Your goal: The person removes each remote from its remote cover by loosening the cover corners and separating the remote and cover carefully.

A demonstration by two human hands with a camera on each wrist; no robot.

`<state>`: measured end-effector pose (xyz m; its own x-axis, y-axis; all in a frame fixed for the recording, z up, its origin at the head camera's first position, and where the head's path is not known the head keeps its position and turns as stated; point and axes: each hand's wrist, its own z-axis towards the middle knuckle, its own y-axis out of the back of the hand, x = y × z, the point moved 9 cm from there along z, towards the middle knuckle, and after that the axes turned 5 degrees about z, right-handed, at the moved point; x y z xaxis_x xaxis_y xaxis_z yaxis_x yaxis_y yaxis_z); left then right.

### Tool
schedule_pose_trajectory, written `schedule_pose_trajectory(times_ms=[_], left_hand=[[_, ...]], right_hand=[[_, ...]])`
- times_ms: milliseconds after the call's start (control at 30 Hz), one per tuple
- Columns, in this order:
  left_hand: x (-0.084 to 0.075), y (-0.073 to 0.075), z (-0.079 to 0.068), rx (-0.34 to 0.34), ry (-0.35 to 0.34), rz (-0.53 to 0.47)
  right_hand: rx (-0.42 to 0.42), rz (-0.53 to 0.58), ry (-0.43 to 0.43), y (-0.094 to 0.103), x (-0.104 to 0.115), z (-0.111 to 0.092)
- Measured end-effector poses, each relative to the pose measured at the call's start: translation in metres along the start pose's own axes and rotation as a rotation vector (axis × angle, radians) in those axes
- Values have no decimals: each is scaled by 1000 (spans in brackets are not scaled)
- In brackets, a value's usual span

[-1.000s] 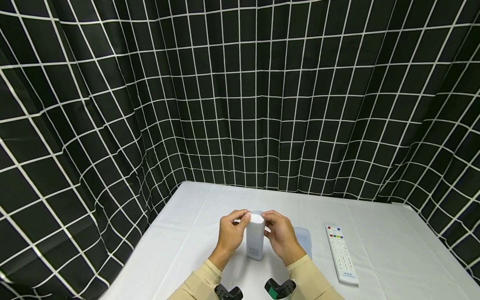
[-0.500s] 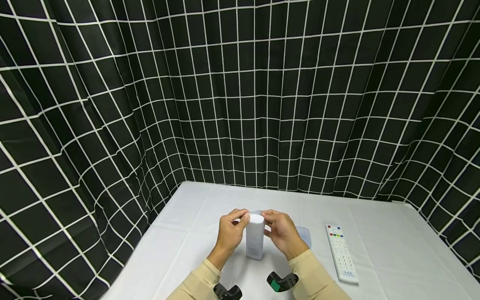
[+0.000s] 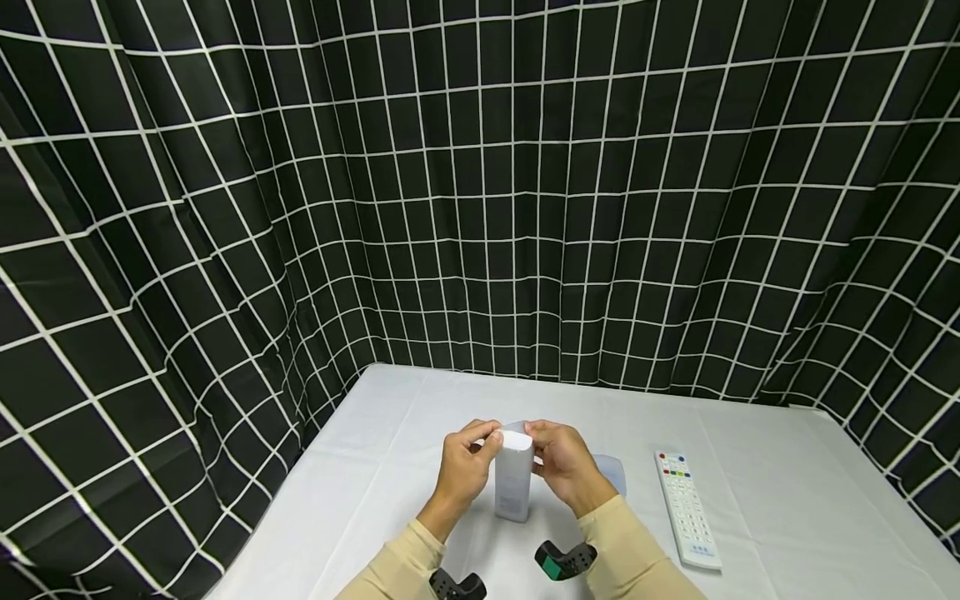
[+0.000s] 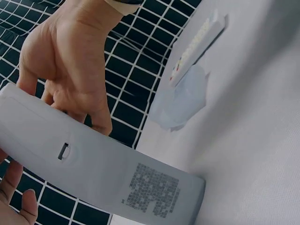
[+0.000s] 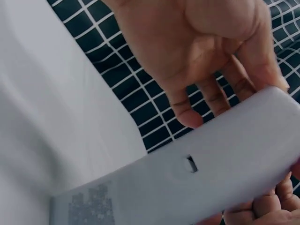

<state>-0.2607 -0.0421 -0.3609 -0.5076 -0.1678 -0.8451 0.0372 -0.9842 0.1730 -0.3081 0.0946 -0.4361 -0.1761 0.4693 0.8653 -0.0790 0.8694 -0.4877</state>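
Note:
A white remote control (image 3: 513, 475) stands upright on the table between my hands, its back towards me. A translucent sleeve covers its lower part, and a clear flap of the sleeve (image 3: 514, 427) shows behind the top end. My left hand (image 3: 463, 467) pinches the top left corner with thumb and fingers. At the top right, my right hand (image 3: 564, 467) pinches the sleeve's edge beside the remote. In the left wrist view, the remote's back (image 4: 93, 164) shows a small slot and a printed label under the sleeve. The button side is hidden.
A second white remote (image 3: 688, 512) lies face up on the white table (image 3: 420, 408) at the right. A bluish translucent sleeve (image 3: 610, 473) lies flat behind my right hand, partly hidden by it. Black curtain (image 3: 465, 208) with white grid lines surrounds the table.
The clear flap behind the remote's top stands out more than before. My right wrist has shifted slightly right; the left hand keeps its hold and the remote stays upright.

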Motion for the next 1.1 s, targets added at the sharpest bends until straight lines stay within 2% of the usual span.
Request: schedule_pose_trajectory(times_ms=[167,367,533,700,767,933,1100], left_hand=[[1,-3,-2,7,22,-9],[0,1,-2,-46,33,10],[2,2,-4,-94,43,27],[3,5,-5,-158,61,31],[7,6,-4,-186,72,31],[29,9,0,-262,98,51],[38,11,3,-311,108,58]], right_hand=[[15,4,18,-2,-3,0],[-2,32,55,1,-4,0],[-53,-35,101,4,-1,-6],[-221,-222,285,12,16,-18],[-251,-290,379,11,23,-24],[-205,-401,568,0,33,-37],[-187,-456,657,-7,40,-43]])
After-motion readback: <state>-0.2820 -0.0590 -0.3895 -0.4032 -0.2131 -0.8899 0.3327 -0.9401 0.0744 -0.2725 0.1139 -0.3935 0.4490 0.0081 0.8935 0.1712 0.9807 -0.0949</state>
